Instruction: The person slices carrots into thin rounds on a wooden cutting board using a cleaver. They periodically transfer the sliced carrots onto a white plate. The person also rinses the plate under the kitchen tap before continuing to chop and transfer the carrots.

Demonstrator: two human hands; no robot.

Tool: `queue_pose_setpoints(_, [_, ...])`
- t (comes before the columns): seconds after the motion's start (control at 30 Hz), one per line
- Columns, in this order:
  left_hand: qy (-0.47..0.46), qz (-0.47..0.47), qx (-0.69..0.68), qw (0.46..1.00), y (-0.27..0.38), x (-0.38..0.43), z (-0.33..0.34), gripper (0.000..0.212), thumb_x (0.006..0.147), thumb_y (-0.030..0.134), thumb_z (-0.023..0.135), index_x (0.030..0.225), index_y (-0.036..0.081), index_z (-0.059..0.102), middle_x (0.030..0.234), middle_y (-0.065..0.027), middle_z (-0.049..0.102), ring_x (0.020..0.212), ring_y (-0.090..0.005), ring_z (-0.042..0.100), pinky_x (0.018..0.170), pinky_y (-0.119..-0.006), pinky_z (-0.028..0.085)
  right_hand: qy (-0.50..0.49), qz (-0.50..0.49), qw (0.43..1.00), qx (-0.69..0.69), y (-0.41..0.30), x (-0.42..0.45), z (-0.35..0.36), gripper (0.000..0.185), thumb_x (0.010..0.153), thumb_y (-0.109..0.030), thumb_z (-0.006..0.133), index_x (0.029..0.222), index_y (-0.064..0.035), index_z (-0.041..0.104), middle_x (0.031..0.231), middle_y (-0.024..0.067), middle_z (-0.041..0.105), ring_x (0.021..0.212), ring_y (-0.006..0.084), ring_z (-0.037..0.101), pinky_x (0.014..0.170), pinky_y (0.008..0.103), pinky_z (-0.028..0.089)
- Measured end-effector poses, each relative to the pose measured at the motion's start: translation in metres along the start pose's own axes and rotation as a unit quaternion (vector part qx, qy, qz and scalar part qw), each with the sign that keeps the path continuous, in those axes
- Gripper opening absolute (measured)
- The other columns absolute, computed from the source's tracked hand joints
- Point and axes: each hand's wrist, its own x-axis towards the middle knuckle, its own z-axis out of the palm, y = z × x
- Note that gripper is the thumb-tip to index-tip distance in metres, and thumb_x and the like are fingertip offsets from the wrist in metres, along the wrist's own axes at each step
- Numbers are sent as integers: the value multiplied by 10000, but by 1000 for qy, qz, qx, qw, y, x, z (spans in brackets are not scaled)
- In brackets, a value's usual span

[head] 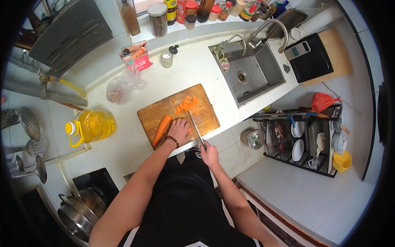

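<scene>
On a wooden cutting board (177,106), my left hand (179,131) presses down with bent fingers on a carrot piece (189,131); only a bit of its orange shows beside the fingertips. The handle of a kitchen knife (195,127) is in my right hand (209,153), at the board's near edge. Its blade points away from me, just right of the left fingers. A whole carrot (162,129) lies left of my left hand. Past the knife tip, several cut carrot pieces (186,105) are scattered over the board.
Left of the board stands a large bottle of yellow oil (95,125). A clear plastic bag (122,88), a printed packet (135,55) and a small jar (167,59) sit behind it. The steel sink (259,72) is at the right, a dish rack (301,166) below it. Pots (81,213) stand near-left.
</scene>
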Motion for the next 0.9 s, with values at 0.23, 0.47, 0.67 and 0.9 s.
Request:
queue_pose_setpoints(0.23, [18,26,-6,999,-6,0,4,344,784,213,663,1052,-1,635,1122,-168,561,1096,-340,507,965,-449,416,-8,-25,997,-70,-6,18,18,313,982,-200,598,1242,-41,673,954,344,697,924,522,679,862,586,548])
queue_pose_setpoints(0.47, [41,55,-33,997,-19,8,31,282,777,145,669,1018,1,644,1031,-159,576,992,-334,531,905,-442,449,-21,7,992,-127,-31,25,24,221,989,-170,573,1088,6,661,895,337,701,880,516,689,813,602,551])
queue_pose_setpoints(0.67, [66,80,-48,993,-23,9,33,247,765,140,686,968,2,658,958,-148,589,946,-330,549,881,-442,474,-19,-10,993,-113,-32,2,15,221,979,-142,571,1103,24,649,858,341,694,846,516,691,805,606,547])
queue_pose_setpoints(0.9, [114,87,-62,988,-22,11,33,211,740,120,698,921,14,674,971,-148,612,957,-327,566,880,-438,495,-21,-19,993,-111,-29,2,17,216,953,-91,575,1109,41,647,802,335,685,795,506,691,764,601,551])
